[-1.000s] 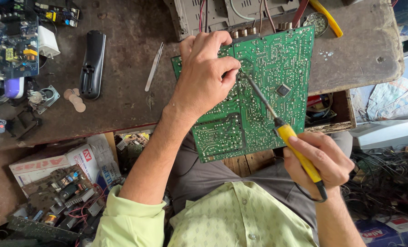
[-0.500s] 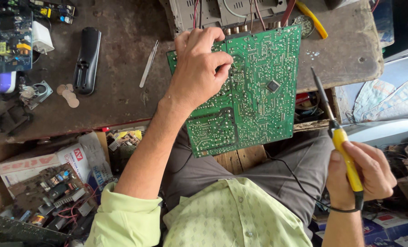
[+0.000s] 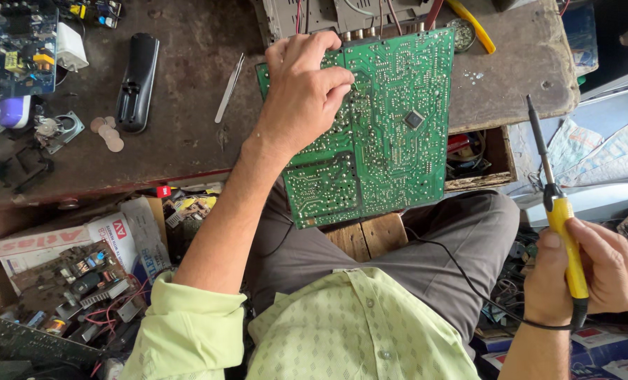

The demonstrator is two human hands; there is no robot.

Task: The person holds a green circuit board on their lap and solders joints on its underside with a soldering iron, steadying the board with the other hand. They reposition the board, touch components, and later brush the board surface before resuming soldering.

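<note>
Leaning over the worn wooden bench (image 3: 187, 151), the person presses the left hand (image 3: 301, 98) flat onto a green circuit board (image 3: 391, 134), fingers curled over its upper left part, thumb and fingertips bearing down on the solder side. The board sits half on the bench edge and half out over the person's lap, tilted a little. It looks thin, stiff and light, the sort of thing that flexes slightly but would crack if bent hard; the safest hold seems to be at the bare edges, since the face is crowded with fine solder points and a small black chip (image 3: 414, 119) near the middle right. Pale traces cover the green surface, with white outlines marking off a block at the lower left.

The right hand (image 3: 588, 271) is well away from the board, down by the knee, fingers wrapped closed around the yellow handle of a soldering iron (image 3: 557, 218), its dark tip pointing up and away. A thin black cord trails from it across the grey trousers.

On the bench to the left lie tweezers (image 3: 229, 88), a black remote control (image 3: 137, 83) and a few coins (image 3: 107, 134).
</note>
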